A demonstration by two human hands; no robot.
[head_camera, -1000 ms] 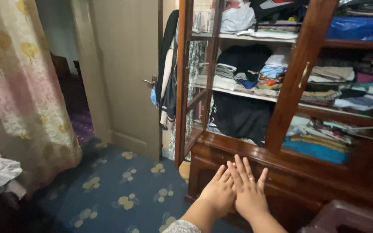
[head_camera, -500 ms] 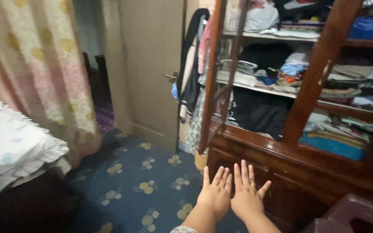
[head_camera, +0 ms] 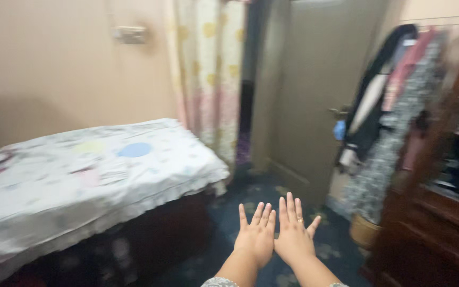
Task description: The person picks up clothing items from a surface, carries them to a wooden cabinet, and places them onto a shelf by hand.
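Nearest the camera, low in the middle of the view, the left hand [head_camera: 255,240] and the right hand [head_camera: 294,237] are stretched out side by side, backs up, palms toward the floor. Both are flat and spread, fingers apart, holding nothing; their inner edges touch or all but touch. A ring [head_camera: 300,220] sits on one finger of the right hand.

The long axis of each hand runs from wrist to fingertips, straight away from the body, with the fingertips pointing toward the far door. The right thumb splays out to the right. To hold this pose well, a fair judgement is to keep the wrists level and the fingers fanned evenly, so that neither hand hides the other.

Below the hands lies a dark blue carpet [head_camera: 251,194] with pale flower clusters; the hands hang over it and touch nothing. To the left stands a bed [head_camera: 91,170] under a white frilled cover, well apart from them. To the right is the dark wooden cupboard [head_camera: 436,228], with a small basket [head_camera: 364,232] at its foot.

Farther back, clothes [head_camera: 383,127] hang beside a closed door [head_camera: 309,90], and a flowered curtain [head_camera: 208,69] hangs to its left. The picture is blurred, so fine detail cannot be told.
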